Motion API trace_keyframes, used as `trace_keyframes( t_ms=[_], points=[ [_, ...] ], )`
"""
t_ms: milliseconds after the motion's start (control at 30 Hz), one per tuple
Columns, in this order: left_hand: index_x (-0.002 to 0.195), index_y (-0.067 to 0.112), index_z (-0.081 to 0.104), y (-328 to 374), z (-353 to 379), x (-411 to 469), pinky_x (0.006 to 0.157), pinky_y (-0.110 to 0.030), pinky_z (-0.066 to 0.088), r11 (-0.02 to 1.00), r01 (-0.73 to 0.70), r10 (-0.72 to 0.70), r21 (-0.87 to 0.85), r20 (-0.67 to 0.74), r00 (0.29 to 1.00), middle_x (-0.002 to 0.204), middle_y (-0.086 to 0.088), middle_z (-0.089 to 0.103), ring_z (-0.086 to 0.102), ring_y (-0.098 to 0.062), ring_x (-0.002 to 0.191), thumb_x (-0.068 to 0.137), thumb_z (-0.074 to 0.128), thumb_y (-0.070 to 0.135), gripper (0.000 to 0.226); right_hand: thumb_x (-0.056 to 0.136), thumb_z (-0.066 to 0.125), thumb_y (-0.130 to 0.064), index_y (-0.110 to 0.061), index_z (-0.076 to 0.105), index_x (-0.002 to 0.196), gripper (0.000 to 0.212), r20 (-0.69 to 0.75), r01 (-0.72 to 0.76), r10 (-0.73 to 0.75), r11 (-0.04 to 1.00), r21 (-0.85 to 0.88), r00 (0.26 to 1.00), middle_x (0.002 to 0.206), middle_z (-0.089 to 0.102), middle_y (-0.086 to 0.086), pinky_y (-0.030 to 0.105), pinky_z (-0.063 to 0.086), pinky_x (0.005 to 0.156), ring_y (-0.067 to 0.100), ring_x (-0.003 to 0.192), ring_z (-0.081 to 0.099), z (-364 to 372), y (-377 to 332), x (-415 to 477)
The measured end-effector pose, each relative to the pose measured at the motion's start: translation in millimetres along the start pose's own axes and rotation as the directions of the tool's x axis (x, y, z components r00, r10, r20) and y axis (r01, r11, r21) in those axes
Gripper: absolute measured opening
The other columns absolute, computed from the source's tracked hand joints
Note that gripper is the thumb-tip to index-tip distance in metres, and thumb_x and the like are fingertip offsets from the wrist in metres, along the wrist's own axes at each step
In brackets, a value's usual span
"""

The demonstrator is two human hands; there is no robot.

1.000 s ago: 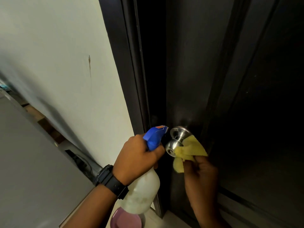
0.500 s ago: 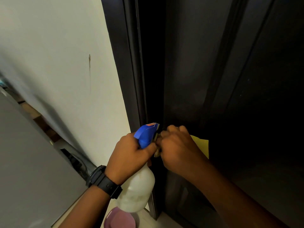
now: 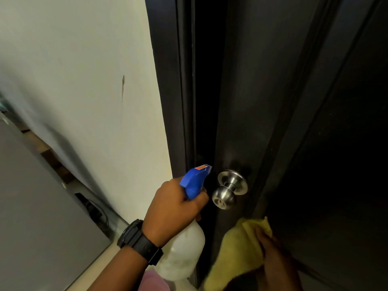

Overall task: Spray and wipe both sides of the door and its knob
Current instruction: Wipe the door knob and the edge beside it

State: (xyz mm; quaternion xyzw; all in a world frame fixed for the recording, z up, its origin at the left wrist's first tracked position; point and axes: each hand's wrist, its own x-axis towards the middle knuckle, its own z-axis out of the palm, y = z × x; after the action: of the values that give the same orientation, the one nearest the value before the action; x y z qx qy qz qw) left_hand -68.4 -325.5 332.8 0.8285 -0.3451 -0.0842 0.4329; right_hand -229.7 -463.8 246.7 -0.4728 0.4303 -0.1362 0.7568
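A dark door fills the right half of the view, with a silver round knob near its left edge. My left hand grips a white spray bottle by its neck, the blue spray head close to the left of the knob. Below the knob, my right hand holds a yellow cloth against the door face. The knob is bare.
The dark door frame stands left of the door, next to a cream wall. A grey panel lies at the lower left. Pale floor shows beneath my left wrist, which wears a black watch.
My right hand with the cloth has come off the knob and dropped to the door face below it. The knob shows again. The left hand and bottle have barely moved.
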Motion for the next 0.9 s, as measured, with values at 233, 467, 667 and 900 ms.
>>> trace_keyframes(
  t_ms=[233, 467, 667, 900],
  points=[
    [0.072, 0.023, 0.058, 0, 4, -1, 0.064, -0.027, 0.052, 0.999, -0.035, 0.035, -0.007, 0.016, 0.999, 0.057, 0.002, 0.068, 0.064, -0.009, 0.054, 0.092, 0.066, 0.028, 0.022, 0.087, 0.058, -0.028, -0.011, 0.07, 0.107, 0.029, 0.137, -0.012, -0.035, 0.946, 0.324, 0.99, 0.093, 0.075, 0.013, 0.037, 0.053, 0.068, 0.025, 0.082, 0.072, 61, -39, 4],
    [0.076, 0.02, 0.06, 0, 2, -5, 0.068, -0.042, 0.052, 0.998, -0.044, 0.044, -0.036, 0.0, 0.999, 0.06, -0.003, 0.067, 0.062, -0.018, 0.058, 0.067, 0.043, 0.059, 0.043, 0.077, 0.078, -0.021, -0.012, 0.071, 0.105, 0.03, -0.044, 0.112, -0.105, 0.961, 0.251, 0.994, 0.097, 0.075, 0.013, 0.047, 0.058, 0.08, 0.03, 0.091, 0.072, 99, -42, 11],
    [0.081, 0.02, 0.062, -1, 1, -6, 0.066, -0.039, 0.053, 0.998, -0.005, 0.007, -0.065, 0.031, 1.0, 0.061, -0.003, 0.068, 0.063, -0.016, 0.059, 0.072, 0.055, 0.052, 0.034, 0.077, 0.079, -0.015, -0.013, 0.068, 0.096, 0.022, -0.086, 0.111, -0.087, 0.934, 0.338, 0.992, 0.091, 0.074, 0.011, 0.038, 0.058, 0.07, 0.026, 0.083, 0.071, 104, -48, 15],
    [0.068, 0.023, 0.058, -8, 3, -2, 0.059, -0.011, 0.043, 0.999, -0.028, 0.031, -0.044, 0.07, 0.997, 0.058, 0.001, 0.064, 0.058, 0.004, 0.054, 0.085, 0.065, 0.033, 0.02, 0.084, 0.071, -0.012, -0.009, 0.067, 0.106, 0.022, -0.009, 0.047, -0.048, 0.898, 0.438, 0.999, 0.099, 0.074, 0.014, 0.035, 0.057, 0.068, 0.026, 0.088, 0.071, 105, -47, 14]
  ],
)
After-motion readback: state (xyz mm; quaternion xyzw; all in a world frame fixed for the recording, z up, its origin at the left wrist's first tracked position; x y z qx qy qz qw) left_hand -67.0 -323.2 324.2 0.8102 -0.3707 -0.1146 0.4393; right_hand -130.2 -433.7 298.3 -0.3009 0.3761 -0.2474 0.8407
